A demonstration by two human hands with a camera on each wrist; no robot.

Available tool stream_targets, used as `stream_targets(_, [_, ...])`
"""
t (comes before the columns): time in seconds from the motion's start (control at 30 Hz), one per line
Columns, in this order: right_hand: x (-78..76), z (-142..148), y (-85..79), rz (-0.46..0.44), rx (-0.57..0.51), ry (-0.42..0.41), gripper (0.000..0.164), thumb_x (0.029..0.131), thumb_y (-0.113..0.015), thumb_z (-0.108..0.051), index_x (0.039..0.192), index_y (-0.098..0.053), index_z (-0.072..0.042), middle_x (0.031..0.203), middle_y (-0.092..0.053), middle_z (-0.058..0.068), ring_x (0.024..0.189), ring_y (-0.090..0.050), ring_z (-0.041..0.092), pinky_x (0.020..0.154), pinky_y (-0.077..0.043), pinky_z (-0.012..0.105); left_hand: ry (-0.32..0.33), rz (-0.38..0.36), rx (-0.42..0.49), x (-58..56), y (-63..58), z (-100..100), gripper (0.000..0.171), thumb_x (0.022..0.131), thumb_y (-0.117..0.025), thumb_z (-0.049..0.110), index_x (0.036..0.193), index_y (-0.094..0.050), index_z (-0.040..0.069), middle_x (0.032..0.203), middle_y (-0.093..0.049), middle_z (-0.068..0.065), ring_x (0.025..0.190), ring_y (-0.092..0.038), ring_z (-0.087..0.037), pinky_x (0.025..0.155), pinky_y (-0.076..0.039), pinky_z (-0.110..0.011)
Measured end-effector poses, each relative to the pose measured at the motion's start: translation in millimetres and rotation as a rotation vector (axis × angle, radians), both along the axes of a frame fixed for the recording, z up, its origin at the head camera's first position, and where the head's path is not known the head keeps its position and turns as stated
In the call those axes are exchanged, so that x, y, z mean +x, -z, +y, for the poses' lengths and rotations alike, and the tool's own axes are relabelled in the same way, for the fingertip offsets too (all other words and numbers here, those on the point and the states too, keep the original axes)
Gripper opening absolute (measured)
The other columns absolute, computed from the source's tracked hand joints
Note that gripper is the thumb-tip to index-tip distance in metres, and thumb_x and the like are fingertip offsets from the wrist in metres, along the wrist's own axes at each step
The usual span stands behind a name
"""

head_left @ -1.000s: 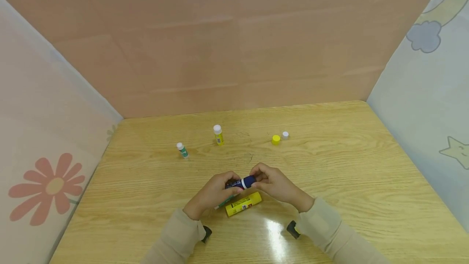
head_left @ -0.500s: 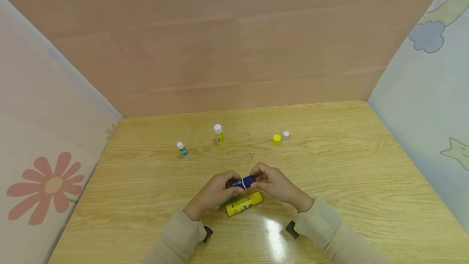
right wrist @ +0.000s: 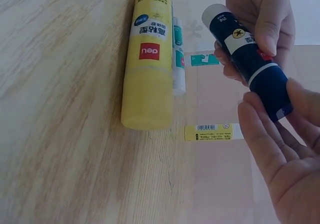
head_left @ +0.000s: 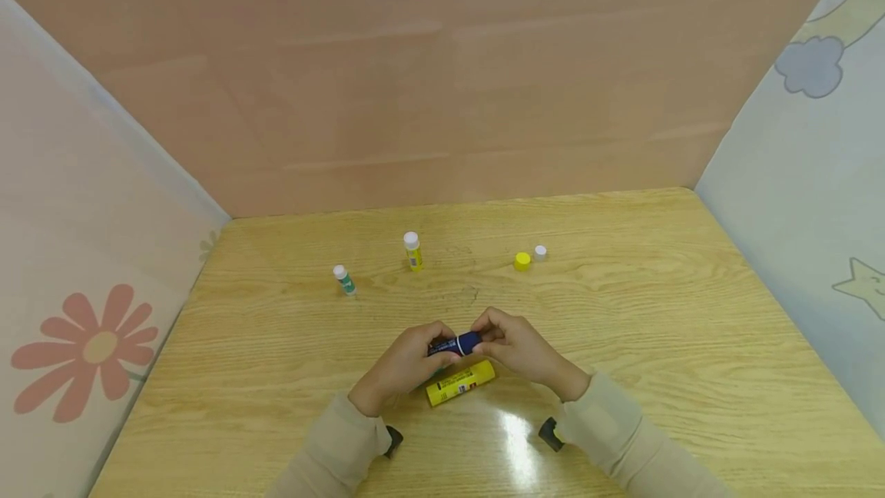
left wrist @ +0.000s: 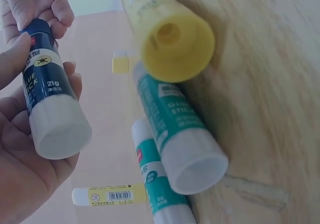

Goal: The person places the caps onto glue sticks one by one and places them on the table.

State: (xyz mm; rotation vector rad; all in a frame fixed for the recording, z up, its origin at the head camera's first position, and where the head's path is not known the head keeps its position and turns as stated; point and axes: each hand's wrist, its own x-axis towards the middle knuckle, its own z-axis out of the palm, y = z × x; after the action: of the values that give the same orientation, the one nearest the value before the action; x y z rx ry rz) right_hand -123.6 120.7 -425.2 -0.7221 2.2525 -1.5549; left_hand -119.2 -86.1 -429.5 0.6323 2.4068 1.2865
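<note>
A navy blue glue stick [head_left: 449,346] with a white base is held between the two hands above the table. My left hand [head_left: 401,363] grips its body. The fingers and thumb of my right hand [head_left: 522,348] pinch its navy cap [right wrist: 272,95], which sits on the stick with a pale ring at the joint. Just below lies a large yellow glue stick [head_left: 461,383] on its side. A green glue stick [left wrist: 175,129] lies alongside the yellow one, mostly hidden by my left hand in the head view.
Farther back stand a small green glue stick [head_left: 344,280] and a yellow glue stick [head_left: 412,252], both white-capped. A yellow cap [head_left: 522,261] and a white cap [head_left: 541,253] sit to the back right. Cloth walls [head_left: 442,83] enclose the wooden table [head_left: 657,313].
Both hands keep their holds on the navy glue stick with barely any movement. The head view has shifted slightly, and less of the lying green stick shows beneath the left hand.
</note>
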Motion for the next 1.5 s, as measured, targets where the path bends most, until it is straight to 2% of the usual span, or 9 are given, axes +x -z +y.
stream_targets(0.1, [0.0,-0.5,0.2,0.009,-0.003,0.008,0.013,0.086,-0.058,0.002,0.098,-0.053,0.004,0.097,-0.06,0.019,0.084,-0.061,0.03,0.071,-0.053,0.039,-0.015,0.016,-0.024,-0.2,-0.5,1.5,0.021,0.087,-0.061,0.018,0.101,-0.059,0.003,0.095,-0.063,-0.006,0.08,-0.054,-0.01,0.068,-0.047,-0.022])
stream_targets(0.33, [-0.8,-1.7,0.8,0.064,0.014,0.014,0.014,0.086,-0.059,0.0,0.098,-0.053,0.005,0.096,-0.061,0.019,0.082,-0.063,0.026,0.07,-0.054,0.037,-0.042,0.068,-0.041,0.7,1.5,2.8,0.022,0.086,-0.062,0.019,0.101,-0.06,0.003,0.094,-0.063,-0.005,0.077,-0.053,-0.01,0.065,-0.046,-0.022])
stream_targets(0.63, [-1.2,-2.0,0.3,0.035,0.03,0.042,0.017,0.086,-0.058,0.0,0.1,-0.053,0.007,0.099,-0.061,0.021,0.085,-0.063,0.026,0.07,-0.054,0.035,-0.057,0.12,-0.075,1.9,2.9,5.2,0.021,0.087,-0.06,0.019,0.101,-0.06,0.004,0.094,-0.063,-0.005,0.077,-0.053,-0.01,0.066,-0.046,-0.021])
stream_targets(0.87, [-1.9,1.7,1.9,0.055,0.03,0.048,0.017,0.086,-0.059,0.001,0.1,-0.053,0.008,0.099,-0.061,0.022,0.084,-0.064,0.025,0.071,-0.054,0.035,-0.062,0.136,-0.11,1.0,2.0,8.6,0.02,0.087,-0.061,0.02,0.1,-0.06,0.005,0.094,-0.063,-0.004,0.077,-0.054,-0.009,0.067,-0.046,-0.021])
stream_targets(1.0, [-2.5,2.6,4.2,0.05,0.026,0.054,0.017,0.086,-0.059,-0.001,0.101,-0.054,0.007,0.099,-0.06,0.021,0.084,-0.062,0.023,0.07,-0.054,0.028,-0.066,0.131,-0.113,0.1,3.9,8.8,0.021,0.087,-0.061,0.02,0.101,-0.06,0.005,0.095,-0.063,-0.004,0.078,-0.054,-0.01,0.067,-0.046,-0.022])
stream_targets(1.13, [-3.0,3.5,5.4,0.038,0.027,0.039,0.02,0.087,-0.059,-0.005,0.103,-0.054,0.005,0.102,-0.06,0.02,0.085,-0.06,0.021,0.071,-0.052,0.024,-0.072,0.094,-0.09,1.5,5.8,5.8,0.023,0.088,-0.061,0.022,0.103,-0.059,0.005,0.098,-0.063,-0.005,0.082,-0.055,-0.011,0.07,-0.047,-0.025])
stream_targets(1.27, [-3.8,6.2,5.7,0.029,0.027,0.042,0.021,0.089,-0.058,-0.008,0.105,-0.054,0.005,0.104,-0.059,0.02,0.088,-0.059,0.023,0.075,-0.051,0.024,-0.087,0.079,-0.058,3.8,8.1,-0.1,0.023,0.087,-0.061,0.02,0.104,-0.058,0.006,0.099,-0.063,-0.006,0.083,-0.056,-0.012,0.071,-0.048,-0.026])
stream_targets(1.5, [-7.2,13.5,5.1,0.036,0.051,0.083,0.02,0.089,-0.056,-0.005,0.105,-0.054,0.008,0.102,-0.059,0.021,0.09,-0.058,0.023,0.079,-0.05,0.026,-0.158,0.062,-0.027,4.8,8.9,-11.3,0.023,0.087,-0.061,0.018,0.107,-0.057,0.007,0.102,-0.062,-0.006,0.087,-0.057,-0.012,0.074,-0.049,-0.027])
